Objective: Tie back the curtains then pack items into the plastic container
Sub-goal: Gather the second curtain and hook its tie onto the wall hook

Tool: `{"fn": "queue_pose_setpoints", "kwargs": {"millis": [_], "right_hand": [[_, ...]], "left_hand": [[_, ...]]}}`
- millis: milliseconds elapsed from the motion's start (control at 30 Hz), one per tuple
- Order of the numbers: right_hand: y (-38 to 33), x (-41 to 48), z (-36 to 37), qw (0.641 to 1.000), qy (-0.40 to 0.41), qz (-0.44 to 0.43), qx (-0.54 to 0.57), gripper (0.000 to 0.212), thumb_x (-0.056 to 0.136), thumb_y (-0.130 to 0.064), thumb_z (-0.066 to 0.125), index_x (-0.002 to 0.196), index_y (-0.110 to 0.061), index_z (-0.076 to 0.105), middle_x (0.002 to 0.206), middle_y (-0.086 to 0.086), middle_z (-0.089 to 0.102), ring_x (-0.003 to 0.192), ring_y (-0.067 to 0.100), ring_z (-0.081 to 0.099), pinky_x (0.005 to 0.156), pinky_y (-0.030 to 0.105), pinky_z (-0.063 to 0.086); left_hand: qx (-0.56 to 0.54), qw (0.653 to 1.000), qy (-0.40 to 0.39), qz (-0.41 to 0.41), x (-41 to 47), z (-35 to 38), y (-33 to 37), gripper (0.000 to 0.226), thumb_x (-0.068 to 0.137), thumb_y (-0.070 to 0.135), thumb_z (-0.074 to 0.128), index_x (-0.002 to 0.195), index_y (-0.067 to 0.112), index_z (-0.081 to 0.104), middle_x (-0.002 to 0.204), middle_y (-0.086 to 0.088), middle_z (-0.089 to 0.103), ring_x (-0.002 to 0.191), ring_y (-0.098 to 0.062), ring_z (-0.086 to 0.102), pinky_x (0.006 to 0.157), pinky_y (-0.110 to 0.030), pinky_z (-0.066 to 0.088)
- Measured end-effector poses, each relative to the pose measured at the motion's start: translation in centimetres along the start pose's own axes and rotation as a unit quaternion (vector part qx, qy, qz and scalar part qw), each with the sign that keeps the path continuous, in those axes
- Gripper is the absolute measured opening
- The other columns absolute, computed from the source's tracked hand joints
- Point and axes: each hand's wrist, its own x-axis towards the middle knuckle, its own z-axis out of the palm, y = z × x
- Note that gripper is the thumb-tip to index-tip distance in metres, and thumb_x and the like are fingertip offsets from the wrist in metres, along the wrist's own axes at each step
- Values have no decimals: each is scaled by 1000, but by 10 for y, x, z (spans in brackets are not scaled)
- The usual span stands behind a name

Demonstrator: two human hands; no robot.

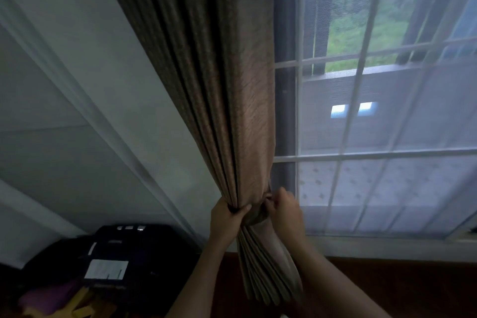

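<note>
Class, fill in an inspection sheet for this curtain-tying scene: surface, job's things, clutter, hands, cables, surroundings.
Surface: dark floor below the window; no worktop seen.
Job's things: brown curtain gathered into a bunch; a band of the same fabric wraps it; plastic container not seen.
Clutter: dark bag with a white label, coloured cloth beside it.
Hands: left hand grips the bunch; right hand pinches at the band.
Cables: nothing seen.
Surroundings: barred window behind sheer curtain, pale wall.

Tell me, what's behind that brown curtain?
Beside the gathered brown curtain a window shows; the curtain covers whatever lies directly behind it. Both hands, left hand and right hand, grip it.
</note>
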Motion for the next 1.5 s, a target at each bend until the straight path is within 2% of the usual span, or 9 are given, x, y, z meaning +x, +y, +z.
{"fn": "queue_pose_setpoints", "kwargs": {"millis": [167, 333, 500, 667, 800, 1100, 1200, 1333, 1500], "right_hand": [[2, -26, 28, 978, -61, 44, 193, 16, 87, -32, 48, 88, -21, 59, 89, -1, 66, 81, 13, 63, 76, 45, 55], [-8, -24, 28, 942, -148, -37, 298, 66, 78, -31, 74, 136, -33, 43, 123, -15, 60, 111, 0, 60, 86, 23, 54], [-10, -7, 29, 938, -154, -36, 309, 69, 75, -16, 82, 131, -31, 45, 112, -15, 65, 103, -6, 62, 79, 14, 52], [-1, 4, 46, 950, -209, -1, 233, 70, 64, -42, 86, 126, -33, 55, 107, -12, 71, 97, 6, 67, 83, 44, 57], [-6, 6, 48, 949, -151, 27, 276, 93, 59, -30, 90, 136, -31, 38, 113, -15, 64, 102, 2, 63, 80, 27, 57], [-1, -3, 40, 957, -124, 29, 261, 37, 77, -16, 77, 104, -34, 61, 86, -14, 69, 84, -7, 65, 69, 15, 53], [-2, -2, 32, 959, -130, 22, 251, 38, 76, -15, 74, 98, -42, 59, 83, -17, 69, 81, -9, 65, 68, 16, 53], [-1, -1, 29, 962, -153, 15, 225, 42, 74, -20, 77, 108, -39, 62, 92, -16, 72, 87, -4, 67, 72, 19, 55], [7, 4, 45, 969, -158, -1, 188, 47, 70, -33, 80, 112, -33, 60, 104, -11, 66, 95, 8, 65, 80, 41, 56]], "left_hand": [[2, 1000, -16, 1, -1, -1, 0, 40, 78, 26, 76, 113, 12, 63, 101, 7, 62, 94, -8, 57, 67, 1, 40], [14, 998, -48, -24, 6, -6, -5, 39, 76, 30, 78, 111, 15, 66, 99, 8, 67, 89, -3, 60, 72, -5, 45], [-46, 986, -71, -141, 24, -15, -4, 13, 66, 10, 67, 79, 12, 65, 76, 2, 65, 79, -18, 57, 61, -18, 42], [-124, 975, -38, -178, 28, -19, -6, 32, 90, -3, 44, 67, 13, 59, 63, -1, 63, 67, -17, 56, 68, -28, 46], [-121, 979, -44, -158, 30, -16, -1, 29, 93, 2, 45, 68, 13, 57, 71, -8, 58, 73, -21, 52, 74, -33, 44], [-25, 997, -73, -16, 23, -6, -8, 15, 99, 23, 46, 112, 23, 54, 104, 9, 59, 93, -11, 58, 84, -29, 49], [66, 991, -113, -13, 33, -14, -4, 22, 96, 20, 53, 113, 10, 61, 112, -9, 64, 97, -21, 63, 87, -37, 54], [133, 965, -224, -44, 44, -31, 13, 19, 92, 9, 58, 108, 3, 64, 105, -13, 67, 83, -20, 65, 69, -20, 55], [198, 926, -309, -86, 53, -41, 28, 32, 86, 0, 58, 117, 6, 63, 114, -18, 62, 99, -29, 62, 84, -38, 54]]}}
